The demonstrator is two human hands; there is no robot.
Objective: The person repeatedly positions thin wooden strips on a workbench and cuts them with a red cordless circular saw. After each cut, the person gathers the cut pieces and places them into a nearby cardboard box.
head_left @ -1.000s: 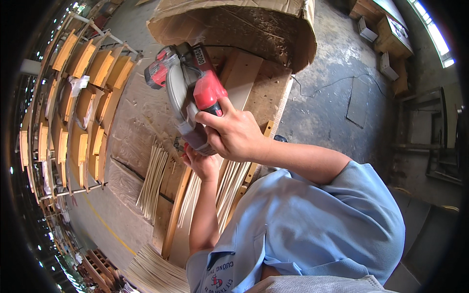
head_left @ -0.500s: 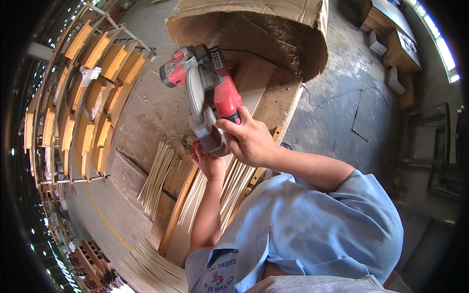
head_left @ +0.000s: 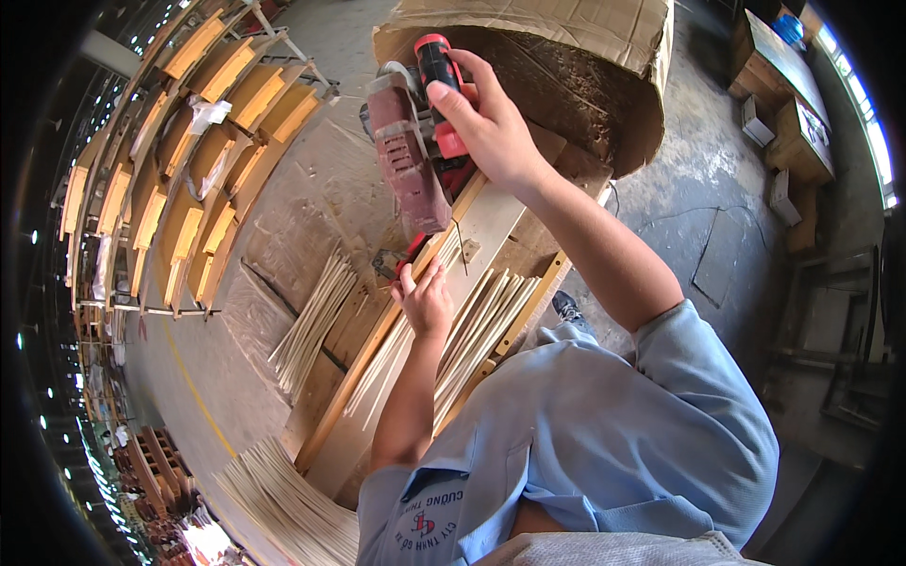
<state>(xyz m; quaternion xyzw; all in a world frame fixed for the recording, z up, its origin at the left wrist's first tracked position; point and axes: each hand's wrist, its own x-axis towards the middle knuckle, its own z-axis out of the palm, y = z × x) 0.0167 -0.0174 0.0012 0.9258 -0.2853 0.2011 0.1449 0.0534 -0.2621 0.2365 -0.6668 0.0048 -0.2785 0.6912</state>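
My right hand (head_left: 491,123) is wrapped round the black and red handle of a red and grey power tool, which looks like a belt sander (head_left: 401,156). Its maroon band faces partly toward me, held over a long wooden board. Lower down, my left hand (head_left: 427,300) rests with its fingers apart on the edge of a narrow wooden rail (head_left: 354,387). Just past those fingertips lies a small red and black piece, like a clamp (head_left: 392,262). Thin pale wooden strips (head_left: 486,316) lie beside the rail, to the right of my left hand.
More thin strips (head_left: 316,321) lie left of the rail, with another bundle (head_left: 283,500) nearer me. A large open cardboard box (head_left: 528,38) stands at the far end. To the left, a rack (head_left: 189,160) holds curved wooden parts. Wooden cabinets (head_left: 788,94) stand far right.
My right hand has swung the sander up and away, turning it so that its maroon band shows. My left hand has shifted slightly right, its fingers now lying on the rail. The view has shifted slightly.
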